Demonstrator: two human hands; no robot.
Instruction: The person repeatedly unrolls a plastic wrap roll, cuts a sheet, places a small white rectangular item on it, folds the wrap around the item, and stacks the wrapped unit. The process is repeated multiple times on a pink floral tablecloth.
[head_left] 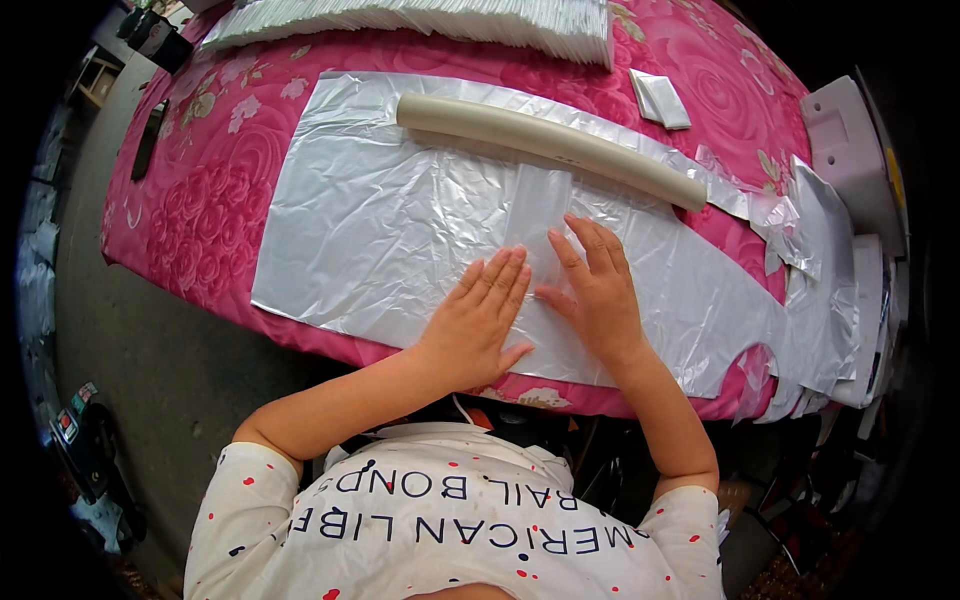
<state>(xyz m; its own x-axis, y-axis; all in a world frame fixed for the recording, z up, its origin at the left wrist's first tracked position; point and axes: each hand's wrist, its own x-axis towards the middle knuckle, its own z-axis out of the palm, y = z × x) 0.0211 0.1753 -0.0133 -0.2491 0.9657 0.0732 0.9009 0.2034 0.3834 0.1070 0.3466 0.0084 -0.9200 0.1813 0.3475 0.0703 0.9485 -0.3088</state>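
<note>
A large silvery-white plastic sheet, shaped like a flat bag [350, 220], lies spread over the table in front of me. On it, between and beyond my hands, is a narrow folded piece of translucent film [541, 205]. My left hand [478, 315] rests flat on the sheet, fingers stretched out beside the film's left edge. My right hand [597, 285] is on the film's other side, fingers apart and slightly bent, with nothing visible in them. Across the far part of the sheet lies a long beige tube [550, 143].
The pink floral tablecloth [190, 220] covers the table. Along the far edge runs a stack of folded white film [430, 30], with a small folded packet [660, 100] nearer. A dark phone-like object [150, 140] lies far left. Loose plastic [820, 290] and white foam boxes [850, 140] crowd the right.
</note>
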